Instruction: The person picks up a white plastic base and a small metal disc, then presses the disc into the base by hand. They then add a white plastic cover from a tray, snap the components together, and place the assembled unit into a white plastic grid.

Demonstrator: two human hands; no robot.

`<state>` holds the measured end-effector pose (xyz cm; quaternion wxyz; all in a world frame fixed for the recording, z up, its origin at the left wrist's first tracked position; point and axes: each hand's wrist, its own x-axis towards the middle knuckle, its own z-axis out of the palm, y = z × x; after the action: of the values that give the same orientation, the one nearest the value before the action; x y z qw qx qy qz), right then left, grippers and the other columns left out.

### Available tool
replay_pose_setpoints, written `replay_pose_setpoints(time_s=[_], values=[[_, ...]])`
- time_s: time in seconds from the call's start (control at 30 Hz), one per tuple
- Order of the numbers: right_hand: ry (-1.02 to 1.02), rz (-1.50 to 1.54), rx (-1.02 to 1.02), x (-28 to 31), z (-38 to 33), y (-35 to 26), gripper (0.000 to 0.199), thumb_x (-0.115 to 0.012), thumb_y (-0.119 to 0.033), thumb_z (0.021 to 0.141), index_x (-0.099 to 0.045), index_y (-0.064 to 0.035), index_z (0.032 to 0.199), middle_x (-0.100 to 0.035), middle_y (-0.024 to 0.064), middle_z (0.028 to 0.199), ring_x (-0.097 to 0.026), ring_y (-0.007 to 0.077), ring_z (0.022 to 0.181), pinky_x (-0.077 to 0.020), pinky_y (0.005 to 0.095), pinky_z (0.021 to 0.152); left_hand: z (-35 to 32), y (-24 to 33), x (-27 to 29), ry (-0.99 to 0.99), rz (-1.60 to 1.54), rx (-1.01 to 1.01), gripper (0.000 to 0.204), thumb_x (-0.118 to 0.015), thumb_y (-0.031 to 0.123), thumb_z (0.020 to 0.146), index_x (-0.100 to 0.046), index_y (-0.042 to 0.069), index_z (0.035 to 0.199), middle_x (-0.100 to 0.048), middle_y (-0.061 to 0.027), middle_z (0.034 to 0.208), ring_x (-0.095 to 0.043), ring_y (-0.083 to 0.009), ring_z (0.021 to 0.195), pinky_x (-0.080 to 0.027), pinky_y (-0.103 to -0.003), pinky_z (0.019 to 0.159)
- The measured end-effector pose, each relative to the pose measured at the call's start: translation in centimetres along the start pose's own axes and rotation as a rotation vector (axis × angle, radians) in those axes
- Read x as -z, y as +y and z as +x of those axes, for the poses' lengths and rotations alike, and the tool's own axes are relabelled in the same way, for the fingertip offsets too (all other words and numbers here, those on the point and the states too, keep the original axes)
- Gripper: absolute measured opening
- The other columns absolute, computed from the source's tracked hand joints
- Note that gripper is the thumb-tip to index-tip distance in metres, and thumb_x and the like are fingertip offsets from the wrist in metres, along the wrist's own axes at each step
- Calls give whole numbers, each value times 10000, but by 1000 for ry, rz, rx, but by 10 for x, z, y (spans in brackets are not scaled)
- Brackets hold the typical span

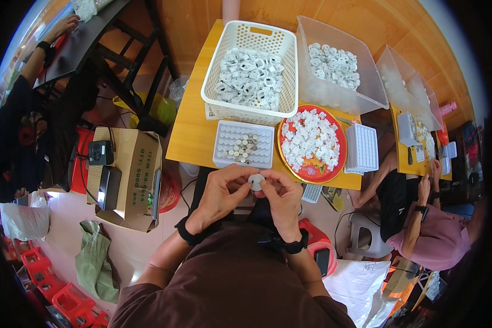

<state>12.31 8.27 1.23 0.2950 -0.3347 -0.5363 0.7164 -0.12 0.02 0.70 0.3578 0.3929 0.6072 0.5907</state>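
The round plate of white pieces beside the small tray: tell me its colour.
Red with a yellow rim, the round plate shows some coloured pattern at its near edge; seen in the head view.

Both forearms rise from the lower middle of the frame and converge toward the centre. The left hand sits just left of centre, fingers curled inward, thumb and fingertips pinching at the top. The right hand mirrors it just right of centre, knuckles up, its fingertips meeting those of the left. Each wrist bears a dark band. The elbows spread outward, with brown sleeves covering the upper arms at the bottom edge.
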Motion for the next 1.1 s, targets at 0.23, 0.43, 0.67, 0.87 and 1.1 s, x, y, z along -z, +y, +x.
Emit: replay_pose_setpoints(time_s=[0.23, 0.43, 0.67, 0.87, 1.1], values=[[-38, -192, -24, 7, 0, 1, 124, -584, 18, 819, -616, 40, 936, -606, 47, 780, -593, 73, 687, -528, 211, 621, 4, 20, 12, -127, 533, -211, 273, -591, -19, 739, -597, 3, 1011, -610, -126, 854, -630, -247, 711, -508, -280, 622], [-42, -126, -99, 7, 0, 0, 119, -593, 13, 813, -614, 57, 921, -630, 53, 747, -607, 90, 632, -518, 203, 599, 6, 18, 15, -291, 792, -381, 309, -605, 42, 710, -568, 1, 1013, -588, -119, 852, -600, -301, 727, -499, -354, 598], [-69, -106, -176, 8, -6, -10, 120, -594, 14, 814, -620, 60, 922, -646, 86, 776, -625, 108, 651, -519, 205, 599, 7, 20, 19, -387, 850, -496, 309, -610, 48, 688, -544, 5, 987, -532, -99, 751, -585, -273, 670, -485, -350, 549], [-53, -55, -128, 8, -7, -12, 134, -598, 7, 816, -616, 51, 941, -638, 65, 763, -623, 108, 672, -519, 203, 623, 10, 19, 20, -304, 692, -479, 284, -613, -4, 693, -569, -1, 974, -546, -109, 783, -599, -256, 670, -489, -302, 557], [63, -27, 163, 0, -9, -9, 115, -574, 37, 821, -590, 37, 935, -601, 56, 836, -619, 104, 725, -498, 204, 664, 9, 12, -2, -23, -306, 52, 155, -557, -26, 822, -589, -26, 974, -567, -27, 852, -612, -104, 747, -496, -216, 623]])
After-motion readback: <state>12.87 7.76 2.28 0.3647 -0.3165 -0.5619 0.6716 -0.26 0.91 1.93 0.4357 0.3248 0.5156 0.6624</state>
